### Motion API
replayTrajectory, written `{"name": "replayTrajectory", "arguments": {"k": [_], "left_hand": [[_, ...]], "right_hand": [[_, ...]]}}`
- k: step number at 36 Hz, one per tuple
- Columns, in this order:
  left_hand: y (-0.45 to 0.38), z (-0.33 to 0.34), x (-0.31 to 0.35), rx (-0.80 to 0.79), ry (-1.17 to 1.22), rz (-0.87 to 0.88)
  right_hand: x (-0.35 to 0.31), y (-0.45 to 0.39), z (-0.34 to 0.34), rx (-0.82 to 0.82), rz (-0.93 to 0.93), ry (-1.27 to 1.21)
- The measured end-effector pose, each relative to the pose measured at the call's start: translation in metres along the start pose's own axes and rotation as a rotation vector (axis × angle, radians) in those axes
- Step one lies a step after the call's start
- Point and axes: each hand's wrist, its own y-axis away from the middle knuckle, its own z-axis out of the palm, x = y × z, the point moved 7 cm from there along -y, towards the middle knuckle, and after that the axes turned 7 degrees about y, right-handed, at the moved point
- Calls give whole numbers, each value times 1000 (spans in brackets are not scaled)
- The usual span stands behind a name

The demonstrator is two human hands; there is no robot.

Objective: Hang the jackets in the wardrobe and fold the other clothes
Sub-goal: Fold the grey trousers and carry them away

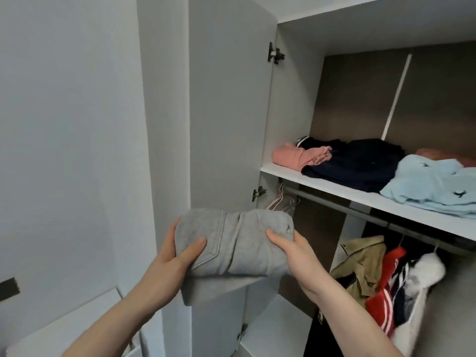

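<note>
A folded grey garment (pixel 239 243) is held up in front of the open wardrobe, below the level of the shelf (pixel 334 188). My left hand (pixel 177 256) grips its left end, thumb on top. Its right end sits in my right hand (pixel 291 251). On the shelf lie a folded pink garment (pixel 291 157), a dark navy one (pixel 360 166) and a light blue one (pixel 432 184). Under the shelf, jackets hang from the rail (pixel 360 210): a khaki jacket (pixel 360 264), a red striped one (pixel 386 292) and a white fluffy one (pixel 422 274).
The wardrobe door (pixel 229 99) stands open at left of the shelf, right behind the grey garment. Empty hangers (pixel 282 202) hang at the rail's left end. A white box (pixel 77 323) sits low at left by the wall.
</note>
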Motion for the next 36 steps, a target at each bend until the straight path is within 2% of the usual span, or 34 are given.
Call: {"name": "replayTrajectory", "arguments": {"k": [11,15,25,36], "left_hand": [[-103,90,16,-319,46,8],[-134,126,22,-353,136,-24],[-238,205,44,-383,191,-118],[-350,303,67,-372,126,-77]], "right_hand": [[-10,-27,-86,345,-37,-81],[-23,-43,-119,421,-65,-120],[-56,-121,-186,484,-155,-117],[-68,-213,-271,479,-169,-48]]}}
